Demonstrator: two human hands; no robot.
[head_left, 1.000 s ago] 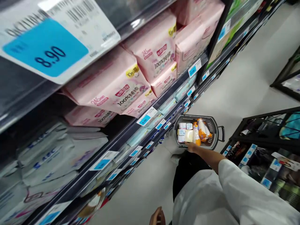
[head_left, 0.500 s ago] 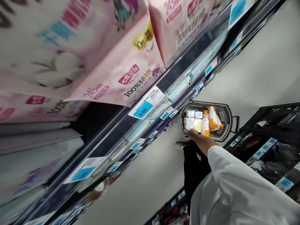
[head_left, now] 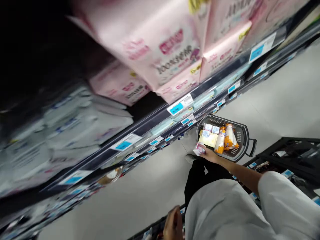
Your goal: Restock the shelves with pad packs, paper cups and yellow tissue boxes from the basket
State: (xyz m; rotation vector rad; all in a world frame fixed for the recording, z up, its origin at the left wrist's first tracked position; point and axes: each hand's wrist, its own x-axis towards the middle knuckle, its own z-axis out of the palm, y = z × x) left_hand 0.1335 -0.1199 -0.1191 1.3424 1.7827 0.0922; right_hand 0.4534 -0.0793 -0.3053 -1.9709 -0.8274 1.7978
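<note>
This is a self-service shop; on the left, long shelving point(head_left: 151, 121) bears rows of matching pink packs point(head_left: 175, 43) and grey packs point(head_left: 72, 133); blue-and-white price labels point(head_left: 180, 105) line its edges; a pale floor point(head_left: 142, 190) forms an aisle, with another display rack point(head_left: 300, 155) on the right; a dark shopping basket point(head_left: 240, 136) there contains packaged goods point(head_left: 220, 141).

"Where's the right hand point(head_left: 207, 155)?"
"At the near left corner of the shopping basket point(head_left: 242, 136), fingers closed in a grip, bare forearm point(head_left: 236, 170) angled out from a white sleeve point(head_left: 285, 196)."
"And the left hand point(head_left: 172, 224)?"
"Low beside the torso point(head_left: 217, 208), fingers bent. The view cuts it off, so its hold is unclear."
</note>
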